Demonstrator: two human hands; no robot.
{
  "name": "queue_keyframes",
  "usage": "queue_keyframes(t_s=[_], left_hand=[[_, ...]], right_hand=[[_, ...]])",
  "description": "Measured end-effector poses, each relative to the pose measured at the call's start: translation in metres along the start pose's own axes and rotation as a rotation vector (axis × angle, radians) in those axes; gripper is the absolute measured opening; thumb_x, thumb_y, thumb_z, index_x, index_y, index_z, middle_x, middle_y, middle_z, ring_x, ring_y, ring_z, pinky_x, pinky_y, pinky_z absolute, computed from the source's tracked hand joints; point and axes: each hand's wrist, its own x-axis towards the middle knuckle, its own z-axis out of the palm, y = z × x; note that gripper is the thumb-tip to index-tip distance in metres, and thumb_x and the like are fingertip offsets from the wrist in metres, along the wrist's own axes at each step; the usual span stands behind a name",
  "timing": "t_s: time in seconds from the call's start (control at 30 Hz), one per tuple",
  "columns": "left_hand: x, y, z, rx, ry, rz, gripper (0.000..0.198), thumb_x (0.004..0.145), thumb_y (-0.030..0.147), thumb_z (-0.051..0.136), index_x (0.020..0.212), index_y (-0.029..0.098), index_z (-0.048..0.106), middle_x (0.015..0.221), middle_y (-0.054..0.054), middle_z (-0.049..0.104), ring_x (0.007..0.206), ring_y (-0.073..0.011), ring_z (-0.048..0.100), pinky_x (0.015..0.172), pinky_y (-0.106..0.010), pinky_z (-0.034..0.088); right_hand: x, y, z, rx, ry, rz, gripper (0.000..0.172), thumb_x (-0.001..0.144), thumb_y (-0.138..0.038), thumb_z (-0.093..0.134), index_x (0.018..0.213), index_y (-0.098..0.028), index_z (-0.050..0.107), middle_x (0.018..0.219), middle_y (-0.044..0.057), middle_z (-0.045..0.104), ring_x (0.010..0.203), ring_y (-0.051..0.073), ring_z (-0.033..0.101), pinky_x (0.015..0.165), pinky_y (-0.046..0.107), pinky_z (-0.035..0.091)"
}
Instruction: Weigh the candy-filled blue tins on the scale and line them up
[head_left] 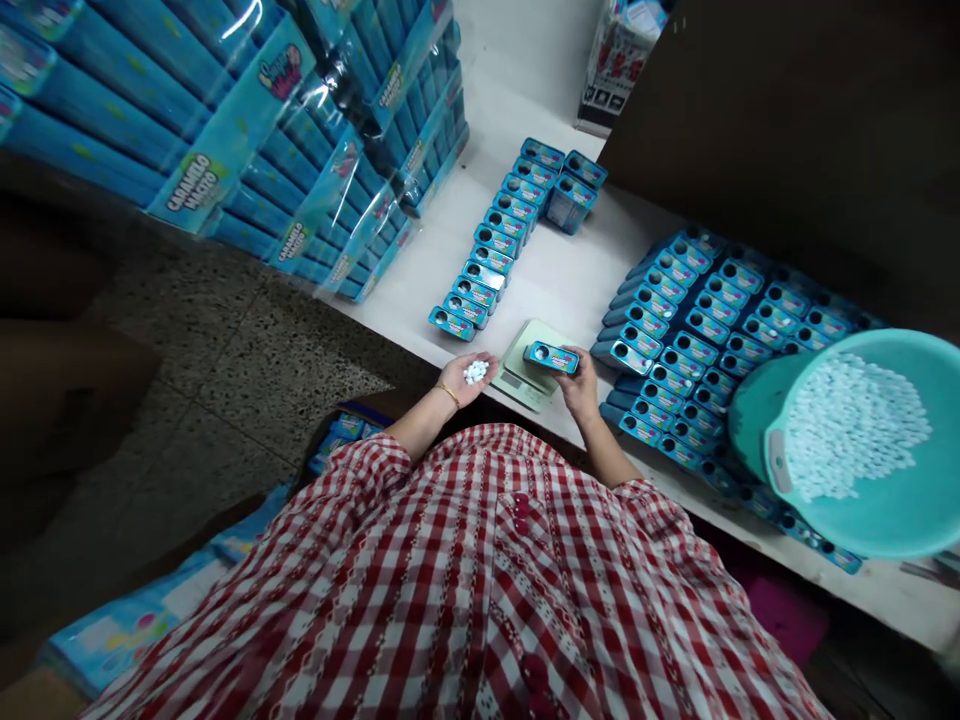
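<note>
A small heap of white candies rests in the cupped, upturned palm of my left hand, at the left edge of a pale kitchen scale. My right hand grips a blue tin by its right end, over the scale. Whether the tin touches the scale I cannot tell. White shows in the round opening at the tin's left end. Beyond my left hand runs a row of similar blue tins, several with dark round openings.
Many more blue tins stand packed at right. A turquoise tub of white candies sits above some of them. Wrapped stacks of blue boxes fill the upper left. A printed carton stands at the back of the white table.
</note>
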Motion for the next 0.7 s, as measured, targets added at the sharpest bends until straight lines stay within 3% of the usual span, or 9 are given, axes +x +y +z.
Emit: queue_keyframes(t_s=[0.1, 0.17, 0.3, 0.4, 0.7], left_hand=[[-0.008, 0.004, -0.012, -0.008, 0.022, 0.020, 0.016, 0.082, 0.012, 0.047, 0.076, 0.007, 0.061, 0.072, -0.013, 0.066, 0.072, -0.0171, 0.065, 0.065, -0.026, 0.055], [-0.013, 0.006, -0.017, -0.004, 0.037, 0.023, 0.016, 0.082, 0.011, 0.047, 0.076, 0.007, 0.061, 0.072, -0.012, 0.066, 0.070, -0.0166, 0.065, 0.064, -0.026, 0.055], [-0.021, 0.005, -0.022, 0.020, 0.057, 0.013, 0.017, 0.082, 0.009, 0.046, 0.079, 0.007, 0.062, 0.071, -0.012, 0.066, 0.068, -0.0159, 0.065, 0.062, -0.025, 0.055], [-0.025, 0.004, -0.024, 0.026, 0.069, 0.003, 0.017, 0.082, 0.009, 0.046, 0.083, 0.007, 0.063, 0.070, -0.011, 0.066, 0.067, -0.0156, 0.065, 0.061, -0.025, 0.055], [-0.026, 0.005, -0.026, 0.032, 0.061, 0.007, 0.020, 0.082, 0.010, 0.045, 0.091, 0.006, 0.063, 0.071, -0.012, 0.066, 0.068, -0.0165, 0.065, 0.061, -0.025, 0.055]], right_hand=[[-0.010, -0.013, -0.017, -0.053, -0.052, -0.059, 0.070, 0.069, -0.046, 0.066, 0.128, -0.021, 0.036, 0.131, 0.013, 0.045, 0.121, 0.021, 0.045, 0.099, 0.041, 0.038], [-0.018, -0.028, -0.029, -0.128, 0.016, -0.109, 0.066, 0.074, -0.043, 0.062, 0.131, -0.023, 0.035, 0.134, 0.012, 0.042, 0.123, 0.021, 0.042, 0.100, 0.042, 0.038], [-0.031, -0.056, -0.042, -0.316, 0.249, -0.215, 0.040, 0.082, -0.035, 0.054, 0.119, -0.020, 0.051, 0.116, 0.011, 0.053, 0.108, 0.020, 0.051, 0.088, 0.040, 0.046], [-0.038, -0.062, -0.042, -0.398, 0.332, -0.271, 0.027, 0.084, -0.031, 0.051, 0.107, -0.019, 0.058, 0.101, 0.009, 0.058, 0.092, 0.018, 0.055, 0.078, 0.037, 0.049], [-0.036, -0.053, -0.038, -0.399, 0.326, -0.257, 0.027, 0.082, -0.031, 0.054, 0.105, -0.019, 0.058, 0.099, 0.008, 0.056, 0.079, 0.015, 0.055, 0.064, 0.030, 0.050]])
